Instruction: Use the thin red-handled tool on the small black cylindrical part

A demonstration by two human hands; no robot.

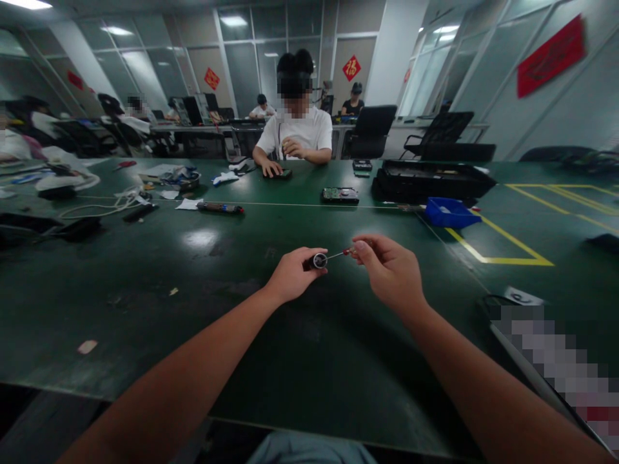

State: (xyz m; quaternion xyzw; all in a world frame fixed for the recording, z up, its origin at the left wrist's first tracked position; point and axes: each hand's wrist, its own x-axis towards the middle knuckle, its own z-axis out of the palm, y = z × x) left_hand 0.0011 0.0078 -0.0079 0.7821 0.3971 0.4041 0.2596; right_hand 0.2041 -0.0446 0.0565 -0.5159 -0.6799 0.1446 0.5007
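Note:
My left hand (293,274) is closed around a small black cylinder (318,261) with a pale rim, its round end turned towards me. Between the thumb and fingers of my right hand (391,267) is a screwdriver (346,252) with a red and clear handle. Its thin metal shaft slants down to the left, and the tip meets the cylinder's round end. Whether the tip sits inside or only touches the rim is too small to tell. Both hands are above the green table (309,367).
Across the table a person in a white shirt (309,132) handles a dark device. A bare hard drive (340,194), a black casing (430,182) and a blue bin (451,212) stand beyond my hands. A marker-like tool (220,207) and cables lie at the left.

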